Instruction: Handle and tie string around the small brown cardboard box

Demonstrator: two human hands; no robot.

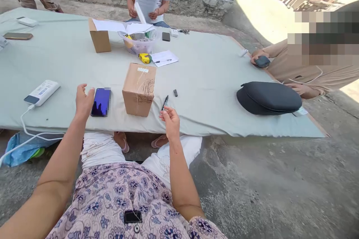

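Note:
A black marker (165, 101) points away from me with its tip bare. My right hand (171, 119) pinches its near end between thumb and fingers, low over the table. The marker's black cap (175, 92) lies apart, a little to the right. Left of the marker stands a closed cardboard box (138, 101) with tape and black scribbles on it. My left hand (84, 101) is open and holds nothing, its thumb and fingers apart. It hovers just left of a smartphone (101, 101) lying face up with a blue screen.
A white power bank (42, 92) with a cable lies at the left. Beyond the box are a yellow tape measure (145, 58), paper with a pen (165, 59), a plastic basket (140, 46) and another carton (100, 41). A black case (269, 98) lies right. Two people sit around the table.

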